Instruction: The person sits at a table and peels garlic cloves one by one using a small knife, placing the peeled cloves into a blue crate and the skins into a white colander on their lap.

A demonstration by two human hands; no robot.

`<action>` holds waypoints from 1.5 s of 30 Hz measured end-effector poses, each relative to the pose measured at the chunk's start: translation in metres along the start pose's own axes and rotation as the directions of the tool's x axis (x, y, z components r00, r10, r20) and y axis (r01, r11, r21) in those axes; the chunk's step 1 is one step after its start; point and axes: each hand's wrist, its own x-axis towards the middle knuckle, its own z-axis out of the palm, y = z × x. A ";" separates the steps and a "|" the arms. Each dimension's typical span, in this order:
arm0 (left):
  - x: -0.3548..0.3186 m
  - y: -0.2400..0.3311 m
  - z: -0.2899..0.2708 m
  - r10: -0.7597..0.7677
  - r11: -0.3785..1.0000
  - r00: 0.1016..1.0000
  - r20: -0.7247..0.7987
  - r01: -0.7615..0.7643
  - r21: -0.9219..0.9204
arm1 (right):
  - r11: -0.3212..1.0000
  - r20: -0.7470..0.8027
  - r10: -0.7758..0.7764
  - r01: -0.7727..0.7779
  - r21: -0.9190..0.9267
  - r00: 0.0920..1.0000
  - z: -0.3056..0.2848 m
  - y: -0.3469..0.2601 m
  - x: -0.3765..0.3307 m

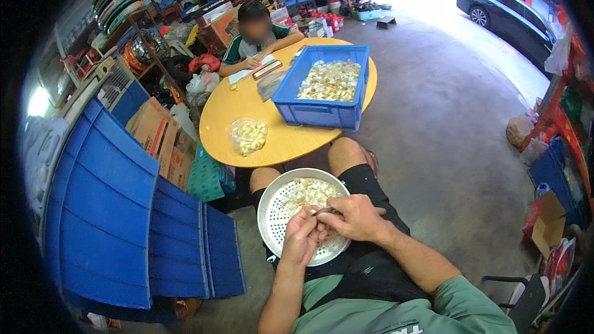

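A round metal pan with a perforated bottom [270,218] rests on my lap, holding pale pieces and papery skins that look like garlic [309,192]. Over its right side my two hands meet. My right hand [357,218] is closed around a small dark-bladed knife [326,211], the blade pointing left toward my left fingertips. My left hand [301,234] is pinched beside the blade; whatever sits between its fingers is too small and covered to name.
Ahead, a yellow table [216,114] carries a blue crate [315,115] of unpeeled-looking cloves and a clear bag of pale cloves [250,137]. A person [250,40] leans on its far side. Blue panels [99,210] stand at left; an open cardboard box [547,222] lies right.
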 end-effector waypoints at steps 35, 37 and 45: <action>0.005 -0.007 0.011 0.282 0.879 0.949 -0.142 -0.197 0.433 | 0.997 -0.160 0.060 -0.068 -0.043 0.985 0.007 -0.003 -0.001; 0.005 -0.007 0.008 0.297 0.872 0.943 -0.148 -0.205 0.444 | 0.997 -0.162 0.052 -0.060 -0.047 0.985 0.008 -0.001 -0.001; 0.007 -0.012 0.000 0.322 0.865 0.943 -0.084 -0.256 0.431 | 0.998 -0.171 0.058 -0.057 0.012 0.984 0.003 -0.008 0.000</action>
